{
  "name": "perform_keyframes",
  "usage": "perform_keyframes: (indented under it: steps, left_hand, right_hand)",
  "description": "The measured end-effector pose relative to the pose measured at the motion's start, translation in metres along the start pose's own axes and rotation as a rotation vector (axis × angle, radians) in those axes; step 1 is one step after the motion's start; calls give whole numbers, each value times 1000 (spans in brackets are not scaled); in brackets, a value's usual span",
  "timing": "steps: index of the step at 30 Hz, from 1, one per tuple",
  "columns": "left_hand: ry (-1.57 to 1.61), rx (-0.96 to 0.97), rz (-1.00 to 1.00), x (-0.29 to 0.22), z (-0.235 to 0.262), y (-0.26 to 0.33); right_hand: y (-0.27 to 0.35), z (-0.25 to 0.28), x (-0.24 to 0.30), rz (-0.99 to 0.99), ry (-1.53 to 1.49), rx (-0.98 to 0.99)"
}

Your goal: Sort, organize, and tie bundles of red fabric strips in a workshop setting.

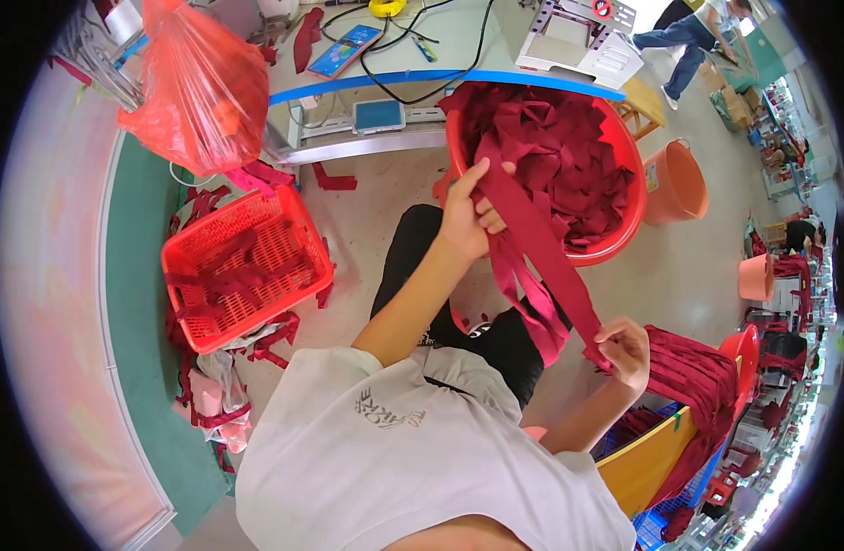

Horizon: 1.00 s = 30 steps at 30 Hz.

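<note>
A long dark red fabric strip (549,241) runs diagonally between my hands. My left hand (470,216) is closed around its far end, beside the big red tub (637,197); a brighter red length hangs below that hand. My right hand (626,353) pinches the near end between thumb and fingers. Inside the tub lies a heap of cut dark red fabric pieces (551,165). Just right of my right hand, a bundle of similar strips (686,372) drapes over a yellow board (650,459).
A red plastic basket (247,317) with fabric scraps stands on the floor at left, below a red plastic bag (197,92). On the blue-edged table are a phone (346,50), black cables and a white machine (578,41). An orange bucket (676,184) stands right of the tub. Another person (693,41) is at far right.
</note>
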<state>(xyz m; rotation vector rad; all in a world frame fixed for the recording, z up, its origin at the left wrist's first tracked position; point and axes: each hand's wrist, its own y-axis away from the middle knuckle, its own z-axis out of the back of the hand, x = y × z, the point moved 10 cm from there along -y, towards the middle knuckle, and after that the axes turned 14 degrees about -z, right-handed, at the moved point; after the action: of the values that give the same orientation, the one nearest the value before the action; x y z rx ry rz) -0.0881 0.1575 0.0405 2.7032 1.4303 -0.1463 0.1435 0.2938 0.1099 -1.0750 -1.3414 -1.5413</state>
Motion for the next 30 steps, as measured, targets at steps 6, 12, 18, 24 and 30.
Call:
perform_keyframes:
  steps: [6, 12, 18, 24, 30]
  left_hand:
    - [-255, -137, -274, -67, 15, -13]
    - [-458, 71, -229, -72, -25, 15]
    - [-1097, 545, 91, 20, -43, 76]
    - [-1282, 661, 357, 67, -11, 120]
    - [-1288, 583, 448, 81, 40, 130]
  right_hand:
    - [104, 133, -98, 101, -431, -1055]
    - [133, 208, -181, -250, 437, -1298]
    - [-35, 17, -65, -75, -56, -373]
    - [-88, -98, -35, -279, -207, 265]
    - [-109, -75, -8, -86, -380, -56]
